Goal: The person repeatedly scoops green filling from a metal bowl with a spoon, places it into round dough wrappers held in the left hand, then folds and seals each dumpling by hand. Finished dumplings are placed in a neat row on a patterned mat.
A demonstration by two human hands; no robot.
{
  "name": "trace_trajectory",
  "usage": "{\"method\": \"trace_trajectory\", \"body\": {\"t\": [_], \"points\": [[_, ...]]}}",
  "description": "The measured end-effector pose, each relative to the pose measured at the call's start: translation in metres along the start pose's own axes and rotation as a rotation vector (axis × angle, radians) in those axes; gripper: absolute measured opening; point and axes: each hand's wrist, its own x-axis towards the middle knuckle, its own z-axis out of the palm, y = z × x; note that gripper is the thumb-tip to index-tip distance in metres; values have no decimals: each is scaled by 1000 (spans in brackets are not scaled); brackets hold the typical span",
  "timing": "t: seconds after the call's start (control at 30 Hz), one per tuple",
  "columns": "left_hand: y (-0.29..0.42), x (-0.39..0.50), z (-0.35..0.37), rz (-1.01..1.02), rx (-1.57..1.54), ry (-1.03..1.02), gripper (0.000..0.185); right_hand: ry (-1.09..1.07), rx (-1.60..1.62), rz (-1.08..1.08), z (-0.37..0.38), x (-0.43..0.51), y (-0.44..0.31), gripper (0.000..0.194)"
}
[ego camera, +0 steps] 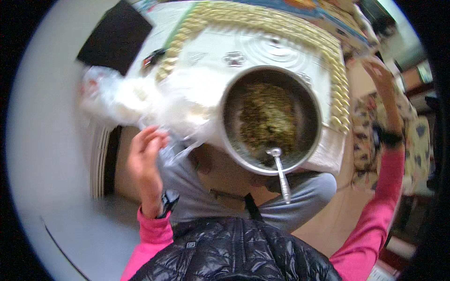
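Note:
My left hand [146, 156] is raised at the left, blurred, with bent fingers beside a clear plastic bag [172, 151] that hangs over the table edge. Whether the fingers grip the bag's film is unclear. Far out to the right, my right hand [379, 72] reaches past the table; blur hides whether anything is in its fingers. Before me a round metal basin [227, 140] holds a chopped green-brown mixture [267, 119]. A metal spoon [282, 179] rests in the basin, its handle sticking out over the rim towards me.
Rows of pale-yellow, plump dough pieces [339, 87] line the far and right edges of the white tabletop [211, 52]. White bagged material [137, 96] lies at the left, near a black flat-sided object [116, 37]. A patterned cushioned seat [365, 140] stands at the right.

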Motion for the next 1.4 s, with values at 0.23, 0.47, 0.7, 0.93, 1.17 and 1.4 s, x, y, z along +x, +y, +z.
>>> {"method": "trace_trajectory", "body": {"t": [0.23, 0.47, 0.7, 0.93, 1.17, 1.4], "points": [[-30, 26, -7, 435, 713, -340, 25, -165, 229, -4, -57, -132, -217, 15], [-62, 72, 26, 586, 754, -582, 31, -314, 597, 9, -4, -203, -372, 16], [-71, 129, 52, 597, 775, -874, 34, -289, 640, -69, 91, -191, -417, 19], [-149, 128, 64, 618, 932, -718, 21, -284, 664, -112, 77, -209, -410, 17], [-119, 126, 71, 629, 1182, -785, 23, -244, 690, -45, 64, -226, -390, 15], [-139, 155, 48, 426, 751, -942, 23, -232, 731, -79, 61, -231, -376, 16]]}}
